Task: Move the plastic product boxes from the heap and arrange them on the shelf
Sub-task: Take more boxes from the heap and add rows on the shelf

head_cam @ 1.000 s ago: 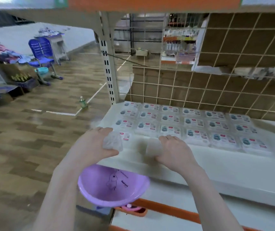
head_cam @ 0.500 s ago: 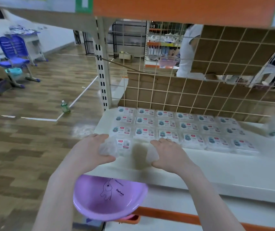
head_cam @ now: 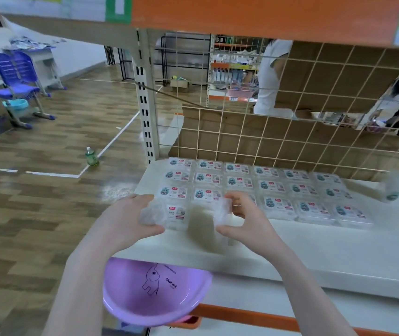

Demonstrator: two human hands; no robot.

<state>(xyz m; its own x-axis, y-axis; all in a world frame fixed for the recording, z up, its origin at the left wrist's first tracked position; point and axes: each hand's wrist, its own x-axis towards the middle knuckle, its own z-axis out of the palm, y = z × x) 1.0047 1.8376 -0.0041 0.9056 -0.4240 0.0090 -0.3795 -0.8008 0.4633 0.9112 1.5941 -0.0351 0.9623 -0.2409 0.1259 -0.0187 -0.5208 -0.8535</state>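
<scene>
Left hand: your left hand (head_cam: pixel 130 214) was at the front left of the shelf (head_cam: pixel 314 248), fingers (head_cam: pixel 145 198) curled round a clear plastic box (head_cam: pixel 152 214), thumb under its near edge.
Right hand: your right hand (head_cam: pixel 244 221) was just beside it to the right, fingers curled over a second clear box (head_cam: pixel 221 212) and thumb pinching it from below; that box was blurred, so its label could not be read.
Left box: it sat against the front-left box of the arrangement, label partly showing past your fingers; whether it rested on the shelf or was lifted, I cannot tell.
Arranged boxes: the plastic product boxes (head_cam: pixel 271 187) lay flat in tidy rows on the white shelf, labels up, touching side by side, running from the left upright towards the right.
Back of shelf: a wire grid (head_cam: pixel 290 132) stood behind the rows, with brown cardboard behind it.
Far right: a blurred clear box (head_cam: pixel 395 187) was on the shelf, apart from the rows.
Below: a purple basin (head_cam: pixel 155 294) with an elephant drawing was under the shelf's front edge, beneath your forearms.
Floor: a green bottle (head_cam: pixel 92 156) stood on the wooden floor to the left, and blue chairs (head_cam: pixel 17 78) were further off.
</scene>
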